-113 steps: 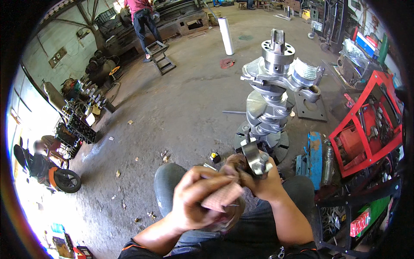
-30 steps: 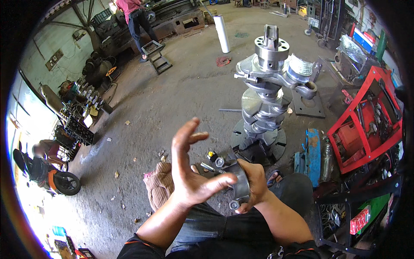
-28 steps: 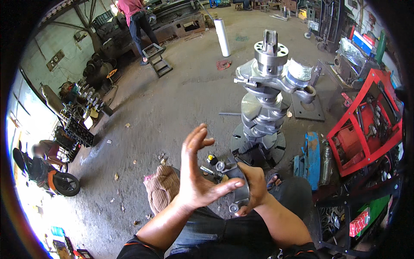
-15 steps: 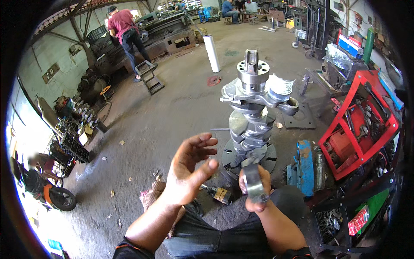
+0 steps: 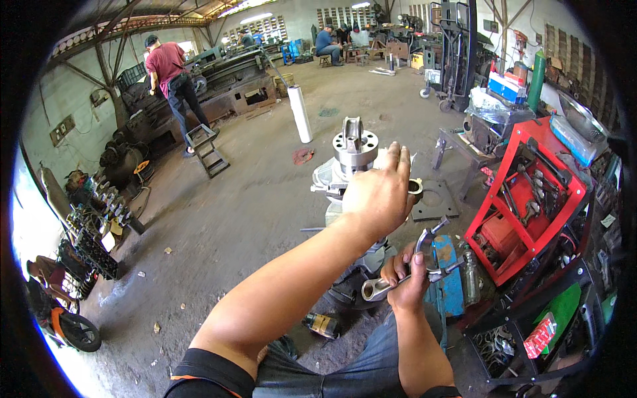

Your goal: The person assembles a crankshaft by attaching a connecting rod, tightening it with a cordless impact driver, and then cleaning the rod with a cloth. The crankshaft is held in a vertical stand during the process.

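An upright metal crankshaft (image 5: 355, 159) stands in front of me, with a round drilled flange on top. My left hand (image 5: 378, 196) is stretched across it, fingers extended over a white cloth (image 5: 383, 159) at its right side. Whether the fingertips touch the cloth I cannot tell. This hand and forearm hide much of the crankshaft. Low on the right, my right hand (image 5: 406, 278) is closed around a connecting rod (image 5: 379, 288). The rod's small ring end points left; its open forked end, with two bolts sticking out, points right.
Right of me are a blue metal block (image 5: 449, 272), a red tool rack (image 5: 524, 205) and a black tray of parts. A power tool (image 5: 321, 325) lies on the floor near my legs. A white roll (image 5: 300, 116) stands farther off. A person (image 5: 174, 86) works at a machine, far left.
My left hand has moved up and right to the crankshaft's top. In my right hand the connecting rod has turned, now showing its forked end and bolts. The view has tilted up and right.
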Demonstrator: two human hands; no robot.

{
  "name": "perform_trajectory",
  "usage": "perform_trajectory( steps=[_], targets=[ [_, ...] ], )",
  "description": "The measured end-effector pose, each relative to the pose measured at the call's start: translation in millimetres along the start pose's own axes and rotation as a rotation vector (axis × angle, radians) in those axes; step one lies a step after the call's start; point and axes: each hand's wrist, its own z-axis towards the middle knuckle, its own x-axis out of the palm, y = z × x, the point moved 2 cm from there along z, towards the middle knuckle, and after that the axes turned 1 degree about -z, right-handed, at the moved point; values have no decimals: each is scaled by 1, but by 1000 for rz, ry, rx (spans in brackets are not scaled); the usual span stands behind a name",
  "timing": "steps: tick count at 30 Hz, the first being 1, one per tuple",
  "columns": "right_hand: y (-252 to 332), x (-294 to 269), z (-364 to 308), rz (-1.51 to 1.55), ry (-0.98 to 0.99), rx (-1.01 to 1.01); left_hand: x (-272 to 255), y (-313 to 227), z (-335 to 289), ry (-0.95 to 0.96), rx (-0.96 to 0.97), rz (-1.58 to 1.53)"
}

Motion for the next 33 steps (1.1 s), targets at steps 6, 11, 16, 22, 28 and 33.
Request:
perform_trajectory(
  steps=[6,11,16,22,28,33],
  targets=[
    [5,-4,2,-13,-11,-9,14,4,8,23,56,184],
    [5,-8,3,-15,-25,2,-8,3,-14,-264,120,-139],
    [4,-9,0,-52,-31,-40,-17,12,-65,-105,-336,-1144],
    [6,18,-9,-145,69,-2,4,40,-123,160,-220,-1971],
    [-2,33,-11,-362,83,78,23,66,-154,93,-228,-1856],
    [-16,31,-9,-542,57,63,28,89,-162,155,-212,-1744]
  ],
)
